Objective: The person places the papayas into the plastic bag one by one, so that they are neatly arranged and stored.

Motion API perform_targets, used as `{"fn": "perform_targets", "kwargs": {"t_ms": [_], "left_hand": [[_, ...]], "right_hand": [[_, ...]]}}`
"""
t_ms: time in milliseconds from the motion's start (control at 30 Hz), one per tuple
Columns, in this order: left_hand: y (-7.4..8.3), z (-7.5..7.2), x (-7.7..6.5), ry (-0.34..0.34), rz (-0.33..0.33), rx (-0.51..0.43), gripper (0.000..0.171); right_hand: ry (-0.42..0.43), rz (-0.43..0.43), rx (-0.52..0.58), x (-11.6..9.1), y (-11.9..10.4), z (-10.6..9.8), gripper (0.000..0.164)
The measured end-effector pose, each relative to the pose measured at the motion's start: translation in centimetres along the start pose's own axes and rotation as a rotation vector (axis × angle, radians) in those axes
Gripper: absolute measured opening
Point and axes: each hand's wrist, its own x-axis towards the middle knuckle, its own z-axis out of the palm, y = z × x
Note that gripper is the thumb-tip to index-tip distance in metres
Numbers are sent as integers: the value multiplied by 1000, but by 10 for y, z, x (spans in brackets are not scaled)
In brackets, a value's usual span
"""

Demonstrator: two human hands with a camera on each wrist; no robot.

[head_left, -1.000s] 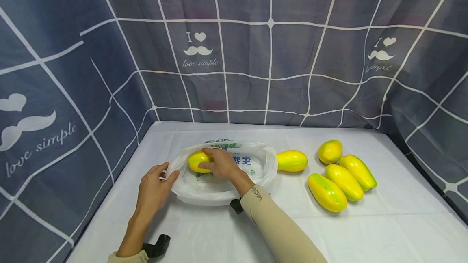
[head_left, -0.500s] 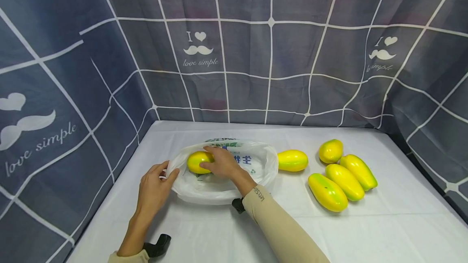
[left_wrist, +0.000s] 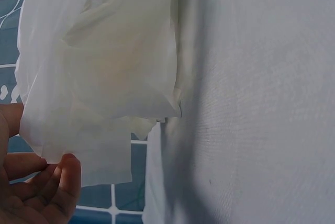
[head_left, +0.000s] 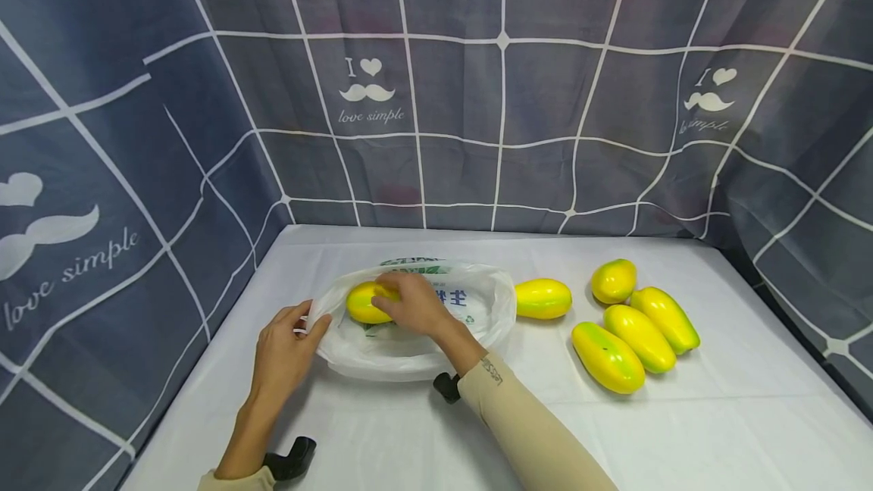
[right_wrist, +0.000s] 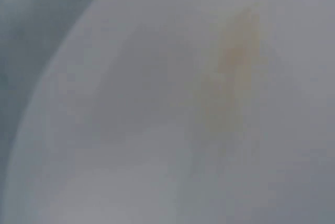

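A white plastic bag point(head_left: 416, 366) with green and blue print lies open-mouthed on the table. My left hand point(head_left: 283, 354) pinches its left rim between thumb and fingers; in the left wrist view the fingertips point(left_wrist: 69, 169) hold the thin white film. Inside the bag's left part, my right hand point(head_left: 416, 305) grips a yellow papaya point(head_left: 364, 303) by its right end, thumb and fingers on its skin. White film blurs the right wrist view, with a faint yellow patch behind it.
A papaya point(head_left: 543, 298) lies against the bag's right side. Farther right, several more papayas point(head_left: 608, 358) sit grouped on the white tablecloth point(head_left: 750, 400). A grey curtain point(head_left: 450, 97) with white lines stands behind and along both sides.
The right hand's thumb has shifted up on the papaya, which has moved slightly left inside the bag. The left hand keeps its hold on the rim.
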Motion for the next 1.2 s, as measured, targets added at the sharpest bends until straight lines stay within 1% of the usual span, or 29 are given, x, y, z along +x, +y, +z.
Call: {"fn": "perform_targets", "kwargs": {"t_ms": [100, 233, 367, 433, 633, 833, 900, 967, 1200], "left_hand": [[0, 0, 0, -6, -2, 3, 48], [-1, 0, 0, -7, -3, 5, 48], [-1, 1, 0, -9, -6, 5, 48], [-1, 1, -1, -11, -8, 8, 48], [-1, 1, -1, -8, -1, 5, 47], [1, 0, -2, -12, -4, -2, 50], [2, -1, -2, -32, -13, -1, 55], [3, -2, -2, -66, -28, 8, 61], [3, -9, -2, -279, -139, 163, 93]], "right_hand": [[17, -8, 105, -2, -3, -1, 36], [-15, 2, 202, -3, -3, -2, 36], [-30, 23, 240, -3, -1, -2, 37], [-27, 25, 236, -2, 1, -2, 38], [-14, -6, 157, -2, 4, -2, 38], [-10, -17, 142, -5, 5, -2, 38], [-9, -18, 141, -6, 5, -2, 38], [-10, -20, 142, -6, 5, -2, 38], [-19, -14, 150, -9, 5, -3, 40]]}}
